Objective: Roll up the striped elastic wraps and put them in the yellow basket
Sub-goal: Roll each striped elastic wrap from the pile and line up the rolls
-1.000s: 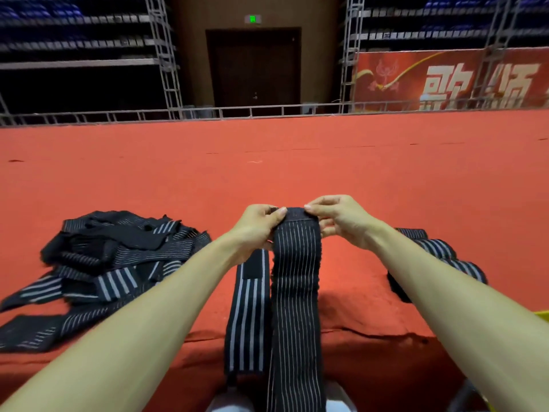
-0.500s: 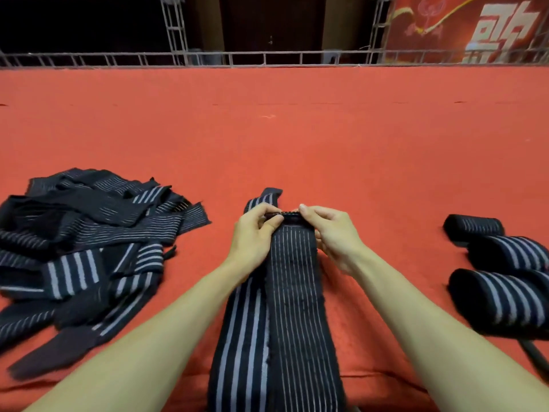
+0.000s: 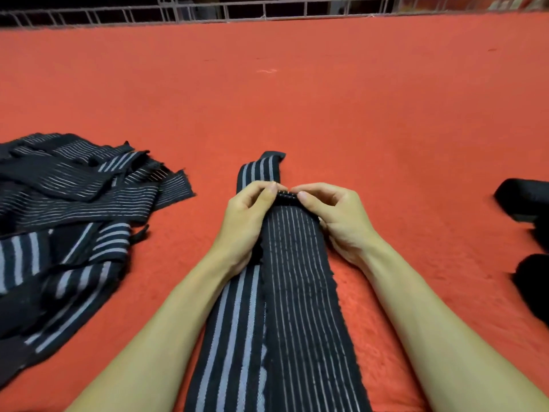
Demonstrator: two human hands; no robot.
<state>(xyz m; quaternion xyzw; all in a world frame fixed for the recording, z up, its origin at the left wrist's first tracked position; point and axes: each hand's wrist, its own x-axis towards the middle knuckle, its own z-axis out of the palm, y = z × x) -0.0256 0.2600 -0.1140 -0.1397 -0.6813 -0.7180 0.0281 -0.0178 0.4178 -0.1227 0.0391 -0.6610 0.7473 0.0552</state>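
Head camera: black fine-striped elastic wrap (image 3: 297,278) and, left, black broad-striped elastic wrap (image 3: 234,337), two side by side, lying near-to-far; former's far end pinched by left hand (image 3: 243,224) and right hand (image 3: 341,221).

Red carpet (image 3: 371,120) runs back to a pale metal truss rail (image 3: 267,8) at far edge; small pale scrap (image 3: 266,71) lies mid-carpet.

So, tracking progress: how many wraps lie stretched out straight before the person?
2: the fine-striped wrap, far end pinched by the left hand and right hand; the broad-striped wrap beside it, under the left forearm.
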